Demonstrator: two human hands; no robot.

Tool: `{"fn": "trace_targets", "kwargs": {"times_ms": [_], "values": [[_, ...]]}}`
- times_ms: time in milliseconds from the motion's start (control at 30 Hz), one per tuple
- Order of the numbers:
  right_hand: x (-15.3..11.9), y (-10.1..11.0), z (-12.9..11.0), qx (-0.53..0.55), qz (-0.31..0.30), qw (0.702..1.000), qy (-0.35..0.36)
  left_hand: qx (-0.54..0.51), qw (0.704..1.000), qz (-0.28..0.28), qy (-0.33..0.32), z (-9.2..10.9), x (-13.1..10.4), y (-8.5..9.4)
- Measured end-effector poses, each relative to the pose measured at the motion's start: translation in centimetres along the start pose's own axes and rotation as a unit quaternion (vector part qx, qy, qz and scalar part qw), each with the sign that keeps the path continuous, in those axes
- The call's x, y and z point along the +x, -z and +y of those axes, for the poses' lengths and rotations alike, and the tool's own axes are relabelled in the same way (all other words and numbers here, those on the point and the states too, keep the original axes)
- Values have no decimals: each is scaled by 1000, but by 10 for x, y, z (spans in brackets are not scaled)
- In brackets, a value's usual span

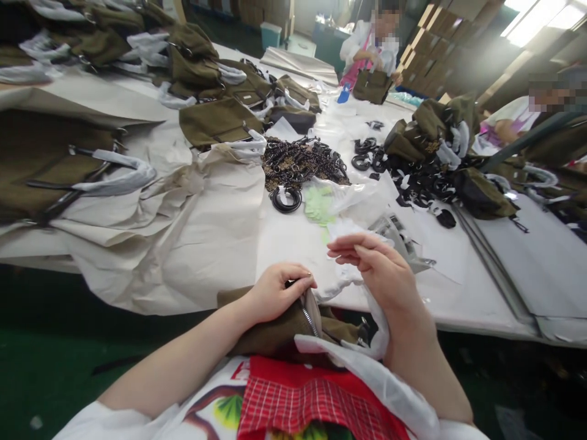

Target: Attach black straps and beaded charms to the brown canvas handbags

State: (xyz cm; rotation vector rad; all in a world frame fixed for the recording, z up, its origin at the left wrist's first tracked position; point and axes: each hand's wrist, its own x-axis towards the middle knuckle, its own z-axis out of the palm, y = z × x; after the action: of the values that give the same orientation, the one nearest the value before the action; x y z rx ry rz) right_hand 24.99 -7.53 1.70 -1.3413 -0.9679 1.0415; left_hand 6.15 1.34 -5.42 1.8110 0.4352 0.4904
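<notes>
An olive-green handbag lies at the table's front edge, against my body. Its silver-toothed zipper is parted, showing pale lining. My left hand is closed on the bag's edge beside the zipper, thumb on top. My right hand is raised to the right of the bag, fingers stretched out to the left and the thumb close to them; no thing shows in it. A handle wrapped in white film loops over the bag and under my right wrist.
Brown paper covers the table's left, with wrapped olive bags on it. Ahead lie patterned straps, a black coil, green slips and a grey metal tool. More bags stand right. Two people work across the table.
</notes>
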Motion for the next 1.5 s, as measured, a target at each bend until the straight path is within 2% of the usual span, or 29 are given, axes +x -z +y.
{"fn": "trace_targets", "kwargs": {"times_ms": [200,367,433,500,567,667,833,1100,1300,1500], "values": [[5,2,10,-12,12,1000,9,-16,1000,0,20,-3,2,0],[-3,-8,6,0,97,993,61,-34,999,-1,31,-1,2,1],[-12,-12,3,1,52,997,53,-56,998,0,37,0,1,4],[-20,-14,1,-17,-48,999,8,-83,996,-11,41,2,0,7],[-25,-14,2,-55,-139,988,-47,-105,993,-32,40,3,0,11],[-26,-12,12,-101,-201,967,-116,-117,991,-51,29,2,0,14],[-20,-14,28,-153,-218,952,-154,-119,991,-50,25,1,0,12],[-13,-25,25,-210,-228,936,-167,-104,993,-37,32,4,0,10],[-12,-27,32,-185,-229,940,-169,-68,997,-21,19,4,-2,9],[-11,-31,37,-174,-216,950,-145,-36,999,28,11,6,-3,8]]}}
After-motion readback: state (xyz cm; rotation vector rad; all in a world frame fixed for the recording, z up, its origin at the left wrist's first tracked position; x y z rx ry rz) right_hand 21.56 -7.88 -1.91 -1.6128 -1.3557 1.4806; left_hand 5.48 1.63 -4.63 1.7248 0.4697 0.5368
